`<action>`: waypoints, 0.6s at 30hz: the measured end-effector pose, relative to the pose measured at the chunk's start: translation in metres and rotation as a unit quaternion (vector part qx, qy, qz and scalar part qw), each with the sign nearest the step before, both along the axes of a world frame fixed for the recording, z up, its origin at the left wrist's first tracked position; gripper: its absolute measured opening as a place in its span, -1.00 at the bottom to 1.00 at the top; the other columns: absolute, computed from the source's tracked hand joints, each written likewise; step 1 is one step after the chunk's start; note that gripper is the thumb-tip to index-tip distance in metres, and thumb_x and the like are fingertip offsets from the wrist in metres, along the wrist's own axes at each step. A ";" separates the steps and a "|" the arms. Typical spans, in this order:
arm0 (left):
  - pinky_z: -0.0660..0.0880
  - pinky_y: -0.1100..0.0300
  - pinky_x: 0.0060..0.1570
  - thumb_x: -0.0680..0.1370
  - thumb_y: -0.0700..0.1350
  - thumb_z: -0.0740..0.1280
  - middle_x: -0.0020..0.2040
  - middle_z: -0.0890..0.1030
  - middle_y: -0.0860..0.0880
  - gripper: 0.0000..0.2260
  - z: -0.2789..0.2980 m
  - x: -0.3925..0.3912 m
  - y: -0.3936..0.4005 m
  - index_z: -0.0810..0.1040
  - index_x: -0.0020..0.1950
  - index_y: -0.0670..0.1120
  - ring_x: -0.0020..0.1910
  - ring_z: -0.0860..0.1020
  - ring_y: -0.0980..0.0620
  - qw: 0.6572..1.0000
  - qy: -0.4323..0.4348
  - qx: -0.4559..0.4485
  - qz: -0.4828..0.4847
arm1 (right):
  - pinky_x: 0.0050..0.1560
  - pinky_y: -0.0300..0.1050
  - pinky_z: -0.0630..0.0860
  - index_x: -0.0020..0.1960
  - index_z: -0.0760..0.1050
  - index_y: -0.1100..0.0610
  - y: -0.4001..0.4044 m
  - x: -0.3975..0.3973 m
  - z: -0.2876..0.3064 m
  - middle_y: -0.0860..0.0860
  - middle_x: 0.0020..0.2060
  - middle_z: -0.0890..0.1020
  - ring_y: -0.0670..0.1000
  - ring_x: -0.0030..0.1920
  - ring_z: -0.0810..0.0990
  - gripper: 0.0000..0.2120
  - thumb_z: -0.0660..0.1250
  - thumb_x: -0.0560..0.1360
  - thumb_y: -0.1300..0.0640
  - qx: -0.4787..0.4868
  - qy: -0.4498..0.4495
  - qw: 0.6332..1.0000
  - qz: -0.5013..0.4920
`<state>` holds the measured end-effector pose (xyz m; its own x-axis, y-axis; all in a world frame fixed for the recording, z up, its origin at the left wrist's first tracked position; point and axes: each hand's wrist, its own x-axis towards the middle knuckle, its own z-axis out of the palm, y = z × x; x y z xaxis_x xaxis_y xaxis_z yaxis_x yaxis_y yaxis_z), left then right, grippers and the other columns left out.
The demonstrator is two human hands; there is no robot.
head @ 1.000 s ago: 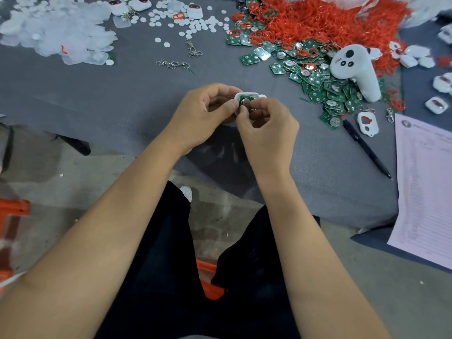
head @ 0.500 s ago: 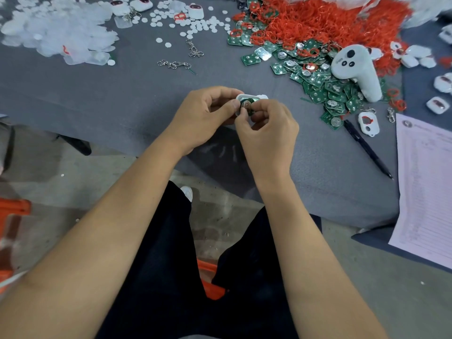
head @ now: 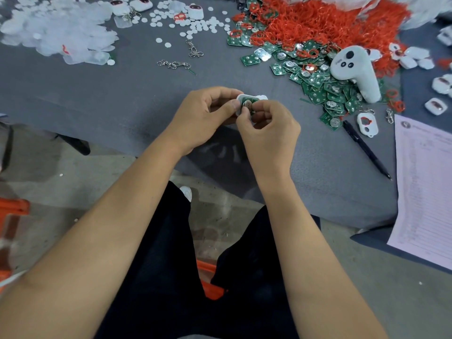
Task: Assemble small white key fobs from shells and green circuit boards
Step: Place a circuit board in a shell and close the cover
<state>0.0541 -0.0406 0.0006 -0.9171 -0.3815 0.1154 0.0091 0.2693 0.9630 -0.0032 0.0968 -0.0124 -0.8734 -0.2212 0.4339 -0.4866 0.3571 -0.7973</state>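
Observation:
A small white key fob shell (head: pixel 252 97) with a green circuit board (head: pixel 248 104) lying in it is held above the grey table's near edge. My left hand (head: pixel 208 116) grips the shell from the left, its thumb against the shell's side. From the right, my right hand (head: pixel 267 128) pinches the board and shell between thumb and curled fingers. A heap of loose green circuit boards (head: pixel 315 79) lies at the right. Several white shells (head: pixel 415 58) lie further right.
Red rubber rings (head: pixel 325 20) are piled at the back right, with a white controller-shaped object (head: pixel 354 69) beside them. Translucent white discs (head: pixel 58 28) fill the back left. Metal keychain clasps (head: pixel 175 64), a black pen (head: pixel 365 148), a lone shell (head: pixel 366 121) and a printed sheet (head: pixel 425 182) lie on the grey table (head: pixel 97 94).
My hands stay in nearly the same place. The right fingers have shifted slightly on the board in the shell.

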 end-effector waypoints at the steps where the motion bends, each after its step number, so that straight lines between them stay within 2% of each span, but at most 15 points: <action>1: 0.60 0.27 0.07 0.68 -0.23 0.33 0.12 0.72 -0.09 -0.78 0.001 0.000 0.000 0.63 0.31 -0.22 0.08 0.70 0.10 1.000 0.000 -0.001 0.001 | -0.14 -0.04 0.60 -0.07 0.65 0.12 0.000 0.000 0.000 -0.02 -0.24 0.68 -0.02 -0.21 0.65 -0.90 0.49 0.49 0.10 -0.005 -0.002 1.000 0.000; 10: 0.59 0.29 0.07 0.69 -0.25 0.31 0.14 0.71 -0.12 -0.76 0.003 0.001 0.002 0.61 0.33 -0.23 0.13 0.69 0.01 1.000 -0.002 -0.012 -0.001 | -0.15 -0.07 0.61 -0.08 0.65 0.11 0.001 -0.002 -0.001 -0.05 -0.25 0.68 -0.04 -0.22 0.66 -0.91 0.48 0.48 0.09 -0.015 -0.002 1.000 -0.002; 15: 0.60 0.28 0.06 0.68 -0.25 0.32 0.12 0.72 -0.10 -0.77 0.001 0.000 0.002 0.62 0.32 -0.22 0.07 0.69 0.11 1.000 -0.002 0.000 -0.002 | -0.14 -0.05 0.61 -0.06 0.66 0.13 0.000 -0.003 -0.001 -0.03 -0.23 0.69 -0.03 -0.21 0.66 -0.89 0.49 0.49 0.10 -0.006 -0.007 1.000 0.002; 18: 0.60 0.27 0.07 0.68 -0.25 0.32 0.12 0.72 -0.08 -0.77 0.000 0.000 0.001 0.62 0.32 -0.20 0.09 0.69 0.10 1.000 0.000 0.001 -0.005 | -0.14 -0.05 0.61 -0.06 0.65 0.14 0.001 -0.004 -0.001 -0.03 -0.23 0.68 -0.03 -0.20 0.65 -0.89 0.49 0.49 0.10 -0.002 -0.008 1.000 0.005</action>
<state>0.0542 -0.0397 0.0007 -0.9209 -0.3723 0.1156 0.0125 0.2682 0.9633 -0.0067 0.0977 -0.0136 -0.8781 -0.2279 0.4207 -0.4770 0.3491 -0.8066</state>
